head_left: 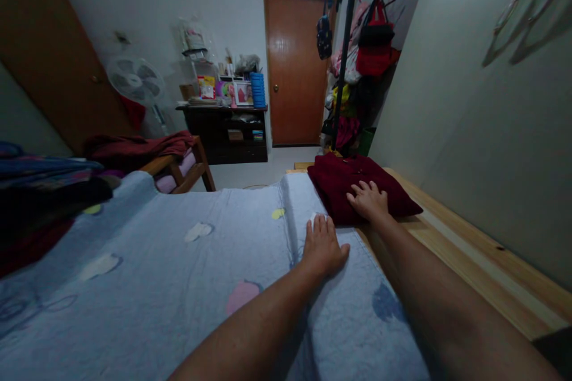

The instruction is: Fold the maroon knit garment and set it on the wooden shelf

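A light blue patterned sheet [170, 286] spreads before me, with a fold running along its right side. My left hand [322, 247] lies flat on that folded strip, fingers stretched forward and thumb out to the right. My right hand [370, 201] rests on a dark red folded cloth [333, 181], which looks like a garment with small buttons; its fingers are spread. The cloth sits at the far right corner of the sheet and reaches over bare wooden boards [451, 256]. Neither hand grips anything.
Dark clothes [44, 190] are heaped at the left edge. Beyond the sheet stand a wooden chair [196, 175] with a red cloth, a white fan [136, 78] and a black cabinet [218, 134]. Bags [375, 41] hang near a brown door [297, 65]. A wall [491, 131] bounds the right side.
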`<state>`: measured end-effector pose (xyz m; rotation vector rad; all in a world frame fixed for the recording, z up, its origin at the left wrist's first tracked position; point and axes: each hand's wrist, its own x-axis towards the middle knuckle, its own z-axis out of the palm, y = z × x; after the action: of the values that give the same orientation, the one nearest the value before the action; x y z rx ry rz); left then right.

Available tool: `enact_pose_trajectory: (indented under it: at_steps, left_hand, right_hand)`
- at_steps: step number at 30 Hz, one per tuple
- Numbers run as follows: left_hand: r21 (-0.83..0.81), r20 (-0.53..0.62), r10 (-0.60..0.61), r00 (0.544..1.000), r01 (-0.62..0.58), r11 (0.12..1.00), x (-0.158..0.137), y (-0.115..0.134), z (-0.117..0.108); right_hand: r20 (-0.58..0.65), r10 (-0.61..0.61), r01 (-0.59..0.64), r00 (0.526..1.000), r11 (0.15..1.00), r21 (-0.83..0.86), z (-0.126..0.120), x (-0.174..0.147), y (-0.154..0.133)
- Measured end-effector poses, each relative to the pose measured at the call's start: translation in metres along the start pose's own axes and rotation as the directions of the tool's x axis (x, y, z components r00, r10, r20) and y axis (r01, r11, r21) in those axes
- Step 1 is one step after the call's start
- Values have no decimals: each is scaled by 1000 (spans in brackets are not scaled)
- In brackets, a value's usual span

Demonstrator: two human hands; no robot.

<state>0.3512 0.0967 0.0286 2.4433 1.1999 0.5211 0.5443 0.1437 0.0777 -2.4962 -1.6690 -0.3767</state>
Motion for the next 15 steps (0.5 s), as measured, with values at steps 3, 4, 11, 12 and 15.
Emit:
enact_pose_trajectory:
  at_steps: [3, 4, 11, 12, 15]
  left_hand:
    - [3, -1, 1, 1000, -1, 1000, 0, 1, 0]
    - [2, -3, 2, 1000, -2, 1000, 0, 1, 0]
    - [-1, -46, 21, 999, -21, 1000, -4, 2, -8]
    - [1, -64, 30, 997, -30, 1000, -4, 3, -10]
    - [-6, -70, 49, 996, -49, 999, -5, 4, -19]
  right_hand:
    - [22, 17, -17, 1000, 1000, -1, -1, 1, -2]
    - [27, 21, -21, 999, 1000, -2, -2, 1, -2]
    - [-32, -55, 56, 998, 998, 22, -11, -12, -27]
    - [-31, -100, 102, 994, 993, 57, -11, -17, -33]
    - [58, -208, 200, 976, 971, 128, -7, -31, -48]
